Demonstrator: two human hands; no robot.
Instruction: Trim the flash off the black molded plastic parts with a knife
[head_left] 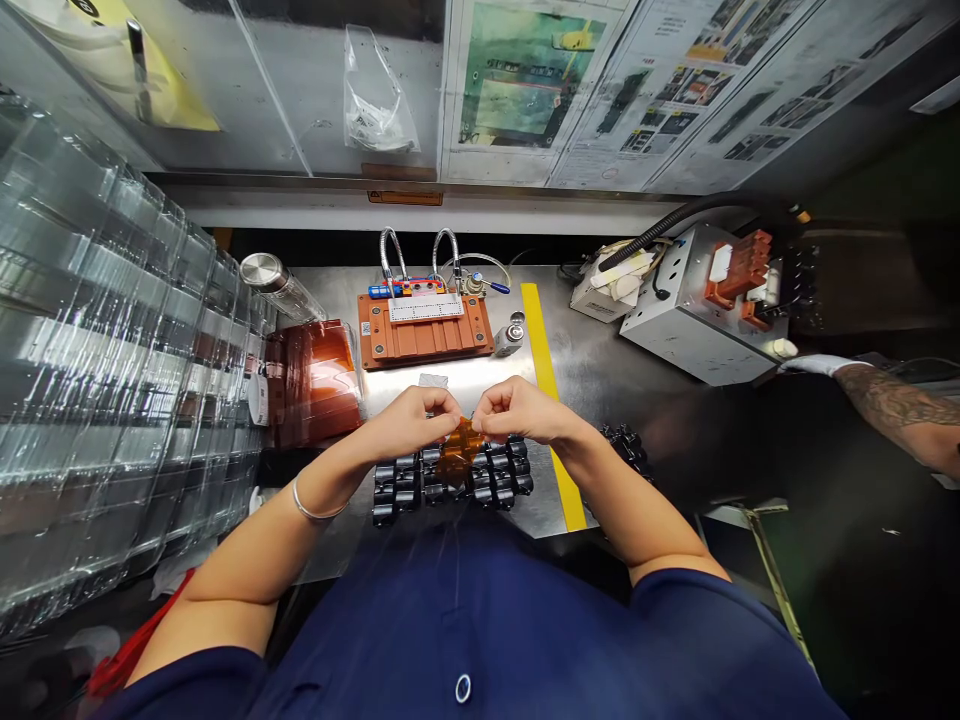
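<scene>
Between both hands hangs a small piece of amber see-through film (459,455). My left hand (416,420) pinches its upper left corner with thumb and fingers. At the upper right corner, my right hand (514,410) is closed in the same kind of pinch. Just below the hands, rows of shiny black cylindrical parts (499,475) lie on the metal bench (525,515), partly behind the film. Left of my left hand is a glossy reddish-amber stack of sheets (319,385). A brown fixture (420,340) with a perforated white plate (427,308) stands beyond the hands.
A small metal-topped bottle (511,335) stands beside the fixture. Yellow tape (544,350) crosses the bench. At right is a grey machine (705,310), with a co-worker's gloved hand (821,365) beside it. Stacked clear plastic trays (127,380) line the left; a lidded bottle (277,280) leans nearby.
</scene>
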